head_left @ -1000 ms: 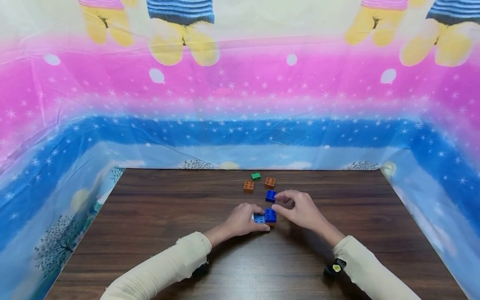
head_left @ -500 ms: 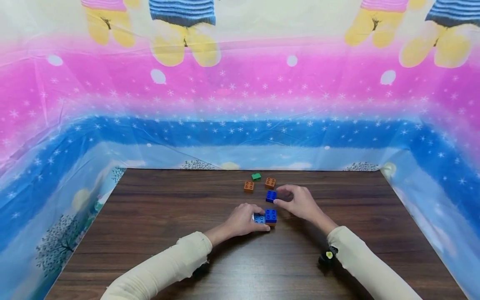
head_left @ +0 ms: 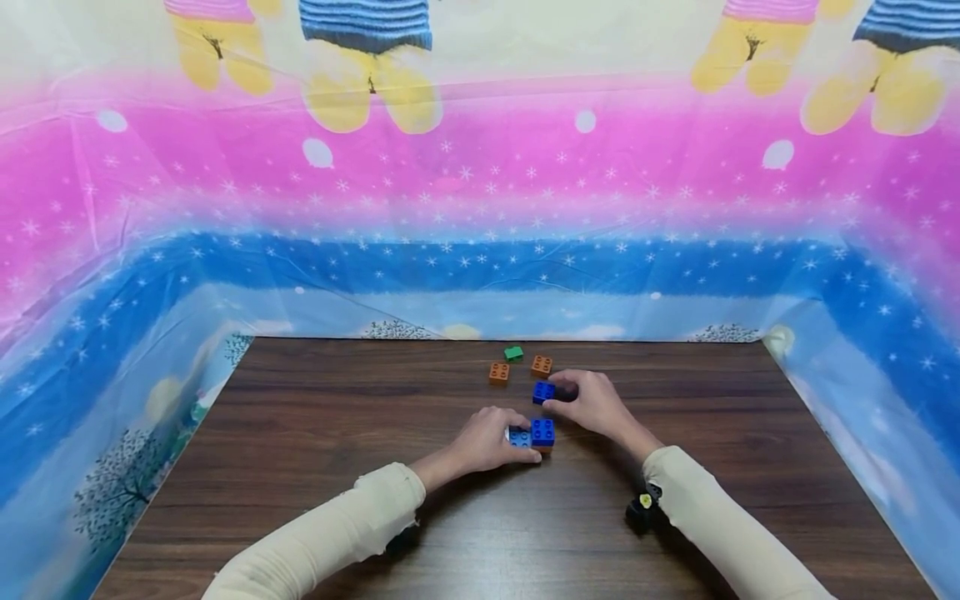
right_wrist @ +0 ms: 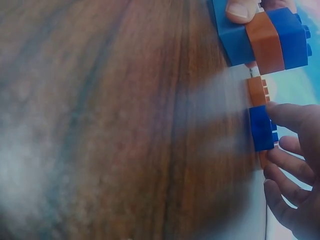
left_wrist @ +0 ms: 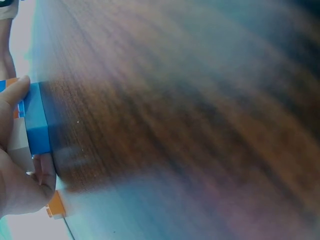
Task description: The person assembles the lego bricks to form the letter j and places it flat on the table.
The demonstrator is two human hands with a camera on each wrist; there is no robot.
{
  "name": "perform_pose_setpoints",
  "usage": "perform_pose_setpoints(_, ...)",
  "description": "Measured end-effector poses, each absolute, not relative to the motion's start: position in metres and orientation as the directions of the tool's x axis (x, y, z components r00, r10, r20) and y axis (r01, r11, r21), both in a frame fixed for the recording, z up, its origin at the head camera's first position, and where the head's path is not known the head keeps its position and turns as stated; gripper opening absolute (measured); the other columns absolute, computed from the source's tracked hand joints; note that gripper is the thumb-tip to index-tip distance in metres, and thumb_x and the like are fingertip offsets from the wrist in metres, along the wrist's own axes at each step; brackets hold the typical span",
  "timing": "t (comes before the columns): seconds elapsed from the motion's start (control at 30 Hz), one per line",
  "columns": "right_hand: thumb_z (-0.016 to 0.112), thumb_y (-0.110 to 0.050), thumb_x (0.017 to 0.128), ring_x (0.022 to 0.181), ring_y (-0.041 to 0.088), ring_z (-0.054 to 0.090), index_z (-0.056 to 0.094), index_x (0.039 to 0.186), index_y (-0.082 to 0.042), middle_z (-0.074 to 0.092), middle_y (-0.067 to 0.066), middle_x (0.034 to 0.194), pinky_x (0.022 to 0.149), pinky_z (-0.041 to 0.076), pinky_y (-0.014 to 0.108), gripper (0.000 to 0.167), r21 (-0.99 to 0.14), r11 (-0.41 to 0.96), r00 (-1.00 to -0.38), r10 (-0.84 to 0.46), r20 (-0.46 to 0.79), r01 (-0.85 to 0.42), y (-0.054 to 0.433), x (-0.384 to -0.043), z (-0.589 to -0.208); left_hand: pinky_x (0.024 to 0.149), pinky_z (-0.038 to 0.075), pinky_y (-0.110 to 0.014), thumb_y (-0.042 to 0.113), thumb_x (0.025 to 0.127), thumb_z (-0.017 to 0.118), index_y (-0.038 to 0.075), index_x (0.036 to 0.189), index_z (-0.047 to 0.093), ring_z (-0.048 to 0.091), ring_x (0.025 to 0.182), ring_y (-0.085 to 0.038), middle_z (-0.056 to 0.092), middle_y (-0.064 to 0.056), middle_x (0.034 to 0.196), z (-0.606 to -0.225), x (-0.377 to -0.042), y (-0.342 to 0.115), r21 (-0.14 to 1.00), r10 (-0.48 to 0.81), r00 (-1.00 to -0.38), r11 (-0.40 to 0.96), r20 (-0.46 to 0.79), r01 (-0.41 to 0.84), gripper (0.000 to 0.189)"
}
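Note:
My left hand point(head_left: 487, 440) grips a small stack of toy building bricks. Its wide lighter-blue base brick point(right_wrist: 232, 40) carries an orange brick point(right_wrist: 266, 42), topped by a dark blue brick point(head_left: 542, 431). A white brick point(left_wrist: 20, 145) also sits on the base, mostly covered by the left hand. Beyond the stack, a loose dark blue brick point(head_left: 543, 392) rests studs up on the table. The right hand point(head_left: 596, 404) pinches this brick from its right side, thumb at the near face and index finger at the far side.
Behind the loose blue brick lie two orange bricks, a left one point(head_left: 498, 373) and a right one point(head_left: 542, 365), and a green brick point(head_left: 513, 353). The brown wooden table point(head_left: 337, 383) ends at a patterned cloth backdrop point(head_left: 480, 267).
The right hand has moved slightly away from the body and left, and its thumb and index finger have come round the loose blue brick. My left hand and the stack stay in place.

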State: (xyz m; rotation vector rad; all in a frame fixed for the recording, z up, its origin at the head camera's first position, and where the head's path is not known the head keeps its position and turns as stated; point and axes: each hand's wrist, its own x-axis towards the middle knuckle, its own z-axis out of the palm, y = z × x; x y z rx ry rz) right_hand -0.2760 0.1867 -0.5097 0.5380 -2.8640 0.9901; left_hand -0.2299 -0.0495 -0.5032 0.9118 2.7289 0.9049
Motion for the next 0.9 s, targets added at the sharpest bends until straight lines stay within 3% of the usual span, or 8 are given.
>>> perform_pose_setpoints(0.9,0.083,-0.031,0.088,0.105,0.026,0.069,0.074,0.126,-0.012,0.072,0.011,0.119,0.089,0.055,0.047,0.044,-0.528,0.775,-0.935,-0.33,0.132,-0.348,0.181,-0.285,-0.511,0.094,0.053,-0.04,0.045,0.086,0.081,0.007,0.124,0.074,0.068,0.111,-0.022,0.074,-0.007,0.121,-0.503,-0.23,-0.05,0.583,0.589,-0.804,0.626,0.081,0.518,0.054)
